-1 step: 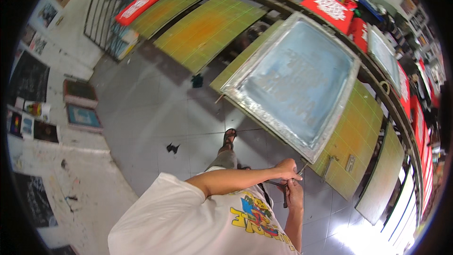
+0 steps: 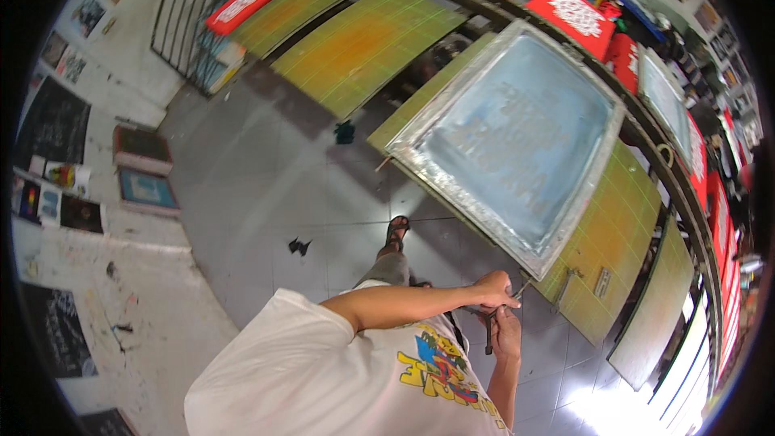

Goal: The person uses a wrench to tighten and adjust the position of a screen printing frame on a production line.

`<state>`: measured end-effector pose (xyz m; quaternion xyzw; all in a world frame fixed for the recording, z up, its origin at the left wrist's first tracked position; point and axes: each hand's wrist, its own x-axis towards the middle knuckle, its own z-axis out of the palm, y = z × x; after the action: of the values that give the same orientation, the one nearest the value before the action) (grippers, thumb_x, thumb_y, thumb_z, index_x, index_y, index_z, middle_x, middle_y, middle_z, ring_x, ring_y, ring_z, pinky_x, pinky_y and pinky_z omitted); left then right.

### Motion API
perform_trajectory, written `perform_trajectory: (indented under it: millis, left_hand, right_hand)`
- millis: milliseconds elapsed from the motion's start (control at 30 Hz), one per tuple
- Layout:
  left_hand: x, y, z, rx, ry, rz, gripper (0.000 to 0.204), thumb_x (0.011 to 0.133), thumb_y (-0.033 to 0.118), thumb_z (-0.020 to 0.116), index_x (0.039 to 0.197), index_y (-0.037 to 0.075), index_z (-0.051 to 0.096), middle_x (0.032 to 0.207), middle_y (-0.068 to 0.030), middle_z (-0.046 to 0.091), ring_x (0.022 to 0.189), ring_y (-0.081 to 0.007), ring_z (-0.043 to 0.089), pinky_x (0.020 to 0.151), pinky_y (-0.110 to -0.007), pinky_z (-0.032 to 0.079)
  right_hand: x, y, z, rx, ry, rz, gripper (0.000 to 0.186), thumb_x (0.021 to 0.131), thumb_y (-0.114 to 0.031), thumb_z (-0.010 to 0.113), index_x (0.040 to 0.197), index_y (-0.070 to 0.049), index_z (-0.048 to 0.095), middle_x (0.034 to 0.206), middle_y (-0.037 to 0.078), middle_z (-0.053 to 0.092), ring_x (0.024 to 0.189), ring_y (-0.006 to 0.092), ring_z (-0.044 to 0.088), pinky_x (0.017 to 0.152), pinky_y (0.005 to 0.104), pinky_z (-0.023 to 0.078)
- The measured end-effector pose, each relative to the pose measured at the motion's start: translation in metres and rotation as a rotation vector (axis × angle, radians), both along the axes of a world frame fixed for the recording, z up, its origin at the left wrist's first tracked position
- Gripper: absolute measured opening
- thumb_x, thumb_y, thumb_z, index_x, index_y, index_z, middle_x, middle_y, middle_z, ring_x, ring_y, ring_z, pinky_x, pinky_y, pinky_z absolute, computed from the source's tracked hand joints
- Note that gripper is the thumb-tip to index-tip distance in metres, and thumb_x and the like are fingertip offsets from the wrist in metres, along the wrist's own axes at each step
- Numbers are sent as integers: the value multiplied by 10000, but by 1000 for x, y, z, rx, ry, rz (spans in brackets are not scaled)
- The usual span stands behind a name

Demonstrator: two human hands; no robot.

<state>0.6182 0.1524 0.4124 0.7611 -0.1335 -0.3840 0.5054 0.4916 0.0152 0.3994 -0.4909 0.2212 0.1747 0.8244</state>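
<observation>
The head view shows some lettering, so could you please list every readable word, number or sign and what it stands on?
No wording can be quoted with certainty.
Red panels: white lettering, too blurred.
White shirt: yellow lettering, partly folded and distorted.
Silver-framed screen: letter-like shapes, too faint.
Dark wall posters: pale marks, too small.

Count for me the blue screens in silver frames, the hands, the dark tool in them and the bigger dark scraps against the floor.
Near screen and far screen: 2
Left hand and right hand: 2
Dark tool: 1
Green scrap and black scrap: 2
Total: 7
</observation>
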Motion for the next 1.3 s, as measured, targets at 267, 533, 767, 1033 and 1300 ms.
perform_trajectory:
  millis: [267, 533, 767, 1033, 1300]
  left_hand:
    - [-4, -3, -16, -233, 48, -53, 448, 884, 444, 708, 753, 17, 743, 624, -141, 662, 579, -226, 635, 574, -394, 500]
    - [-3, -7, -33, -357, 264, -110, 408, 871, 413, 732, 780, 17, 765, 607, -74, 648, 537, -161, 588, 523, -351, 467]
    - [-4, -13, -17, 9, 47, 23, 523, 672, 492, 894, 702, 0, 719, 628, -86, 661, 592, -183, 640, 559, -363, 515]
    - [8, -2, -10, 7, 181, -86, 507, 795, 540, 822, 699, 50, 732, 673, -43, 684, 619, -130, 615, 603, -309, 487]
    - [7, 0, -7, -163, 449, -129, 523, 788, 531, 837, 945, 34, 794, 883, -87, 731, 910, -178, 642, 830, -320, 471]
  right_hand:
    - [-8, -38, -44, 105, -89, 58, 362, 1036, -156, 576, 1320, 64, 532, 1226, 161, 675, 1132, 256, 659, 1013, 421, 516]
    - [9, -27, -10, -63, -82, 146, 326, 1008, -175, 636, 1252, 38, 599, 1111, 130, 710, 1035, 221, 681, 951, 372, 538]
    - [8, -22, -30, -282, -71, 155, 301, 1024, -208, 614, 1216, 24, 619, 1099, 58, 684, 996, 154, 651, 872, 318, 538]
    - [4, -22, 18, -288, -238, 320, 374, 1073, -267, 511, 1259, 32, 635, 1227, 106, 689, 1170, 150, 572, 1038, 311, 418]
    - [8, -32, 8, -526, -66, 390, 487, 969, -422, 679, 1119, 38, 729, 1002, 52, 748, 948, 136, 611, 888, 298, 466]
